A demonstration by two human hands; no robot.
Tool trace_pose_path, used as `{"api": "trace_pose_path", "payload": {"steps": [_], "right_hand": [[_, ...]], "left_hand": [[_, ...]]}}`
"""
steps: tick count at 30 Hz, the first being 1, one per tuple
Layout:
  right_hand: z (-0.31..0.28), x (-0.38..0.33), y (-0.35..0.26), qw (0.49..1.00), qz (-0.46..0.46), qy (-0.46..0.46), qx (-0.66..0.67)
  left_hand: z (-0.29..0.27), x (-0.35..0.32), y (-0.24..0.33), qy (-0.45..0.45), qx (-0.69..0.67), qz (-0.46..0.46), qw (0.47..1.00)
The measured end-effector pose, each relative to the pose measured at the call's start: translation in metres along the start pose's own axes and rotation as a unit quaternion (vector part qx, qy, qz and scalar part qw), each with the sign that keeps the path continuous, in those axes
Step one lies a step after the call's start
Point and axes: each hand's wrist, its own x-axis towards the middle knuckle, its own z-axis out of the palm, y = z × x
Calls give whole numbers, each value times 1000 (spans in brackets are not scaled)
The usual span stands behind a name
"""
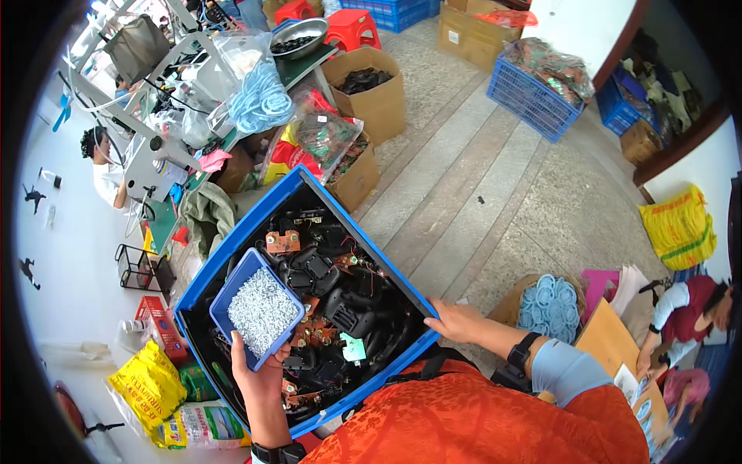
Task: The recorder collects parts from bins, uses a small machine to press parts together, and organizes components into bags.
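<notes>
My left hand [259, 380] holds a small blue bin [233, 280] by its near edge, thumb over the rim. Small silvery metal pieces [263, 311], resembling screws, fill it. Beneath it sits a large blue crate [246, 227] full of black game controller shells [349, 311] with wires. Brown circuit boards [283, 242] and one pale green piece [353, 348] lie among them. At the crate's right corner, my right hand [456, 321] grips the rim, thumb on top; its other fingers are partly hidden.
A cluttered green workbench [305, 66] stands at far left, with a person [108, 174] beyond it. Cardboard boxes [379, 104] line its side. A blue basket [533, 93] stands on the tiled floor ahead. At right are coiled light-blue cables [549, 308] and people at a table.
</notes>
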Motion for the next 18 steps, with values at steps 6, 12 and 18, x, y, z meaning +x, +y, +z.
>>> {"api": "trace_pose_path", "payload": {"steps": [6,12,18], "right_hand": [[-11,24,15,997,-77,11,10],[-45,79,26,992,-121,18,32],[-81,93,45,980,-147,-128,35]], "left_hand": [[64,6,-16,101,23,26,994],[72,19,-44,72,4,23,997],[124,64,-62,79,-9,0,997]]}}
